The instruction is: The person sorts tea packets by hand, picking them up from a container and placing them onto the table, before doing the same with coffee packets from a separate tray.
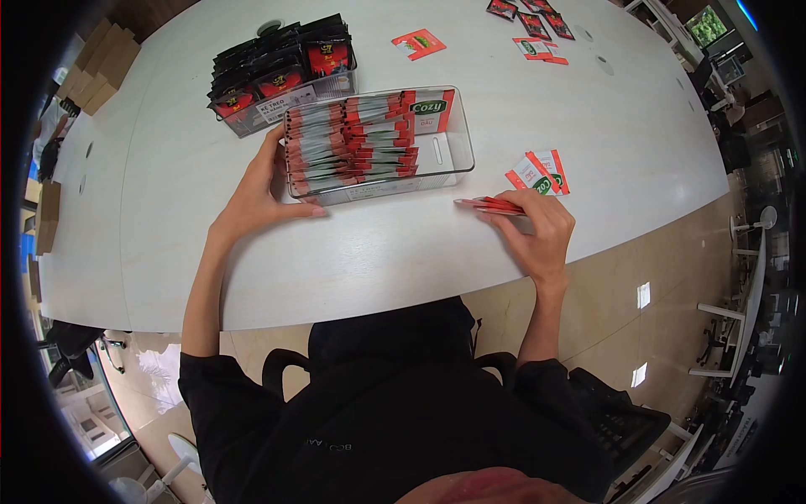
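Note:
A clear plastic bin [463, 149] stands on the table, packed with rows of red and white tea sachets [378, 139] on edge. One Cozy sachet [432, 112] lies flatter at its right end. My left hand [256, 189] grips the bin's left end, fingers along the side and thumb by the front. Between the thumb and fingers of my right hand [537, 228] is a small stack of red tea sachets [491, 206], held just right of the bin's front corner. Two loose Cozy sachets [537, 172] lie just beyond that hand, partly overlapping.
Behind the bin stands another clear bin [277, 105] full of black and red coffee sachets [281, 63]. An orange sachet [418, 44], more Cozy sachets [540, 50] and several dark sachets [537, 18] lie farther back. Cardboard boxes [101, 63] are at the far left.

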The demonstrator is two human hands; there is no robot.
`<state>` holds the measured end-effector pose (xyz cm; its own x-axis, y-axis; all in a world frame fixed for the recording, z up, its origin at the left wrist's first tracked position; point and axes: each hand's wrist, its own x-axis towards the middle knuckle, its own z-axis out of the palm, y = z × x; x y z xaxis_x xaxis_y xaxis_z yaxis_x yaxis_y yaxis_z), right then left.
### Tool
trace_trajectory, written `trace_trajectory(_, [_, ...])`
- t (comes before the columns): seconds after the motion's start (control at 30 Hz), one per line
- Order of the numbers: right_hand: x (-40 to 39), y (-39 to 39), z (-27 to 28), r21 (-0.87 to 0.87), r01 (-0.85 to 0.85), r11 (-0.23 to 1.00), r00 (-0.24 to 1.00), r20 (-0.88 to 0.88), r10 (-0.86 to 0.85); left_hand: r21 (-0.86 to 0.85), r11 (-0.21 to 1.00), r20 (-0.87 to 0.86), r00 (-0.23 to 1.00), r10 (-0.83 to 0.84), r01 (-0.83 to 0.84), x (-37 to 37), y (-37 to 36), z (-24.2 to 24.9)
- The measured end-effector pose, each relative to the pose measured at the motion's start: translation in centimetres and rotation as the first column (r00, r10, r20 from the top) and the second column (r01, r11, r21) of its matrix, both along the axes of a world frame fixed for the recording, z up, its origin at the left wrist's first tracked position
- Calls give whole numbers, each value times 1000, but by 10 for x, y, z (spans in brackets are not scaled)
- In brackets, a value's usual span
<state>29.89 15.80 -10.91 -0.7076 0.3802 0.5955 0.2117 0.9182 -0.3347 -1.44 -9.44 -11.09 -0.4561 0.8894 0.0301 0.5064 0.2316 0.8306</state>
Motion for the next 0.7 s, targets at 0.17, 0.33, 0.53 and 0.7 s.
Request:
trace_trajectory(0.17, [2,0,19,-74,1,997,991,-133,-11,78,997,-82,996,17,-11,-2,0,-6])
trace_trajectory(0.33, [31,15,54,-197,67,978,998,34,-61,51,999,-78,997,23,-19,2,1,3])
trace_trajectory(0.53, [22,21,108,9,97,995,937,336,-94,105,994,-110,994,11,1,-1,1,-8])
trace_trajectory(0.7, [-5,34,138,152,48,987,852,510,-120,45,999,-87,996,19,-15,2,1,1])
